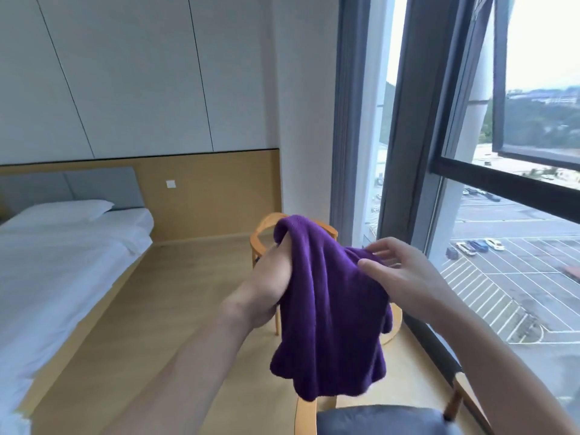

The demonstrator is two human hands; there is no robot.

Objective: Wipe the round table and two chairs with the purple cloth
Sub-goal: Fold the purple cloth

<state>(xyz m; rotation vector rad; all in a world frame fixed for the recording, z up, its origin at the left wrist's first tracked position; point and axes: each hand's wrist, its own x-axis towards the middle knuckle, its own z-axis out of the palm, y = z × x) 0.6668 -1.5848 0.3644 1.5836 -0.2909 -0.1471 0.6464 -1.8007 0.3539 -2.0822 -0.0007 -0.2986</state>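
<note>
- purple cloth [326, 315] is up in the air in front of the person, draped over the left hand [266, 284], whose fingers are buried in the fabric so can't tell their grip
- right hand [398, 274] pinches the cloth's right edge, other fingers spread loose
- far chair [262, 233] and near chair [376, 419] peek out behind and below, round table [396, 321] mostly hidden

Purple cloth [326, 309] draped, hanging midair

Purple cloth [329, 309] hides round table [396, 321], far chair [260, 237].
</note>
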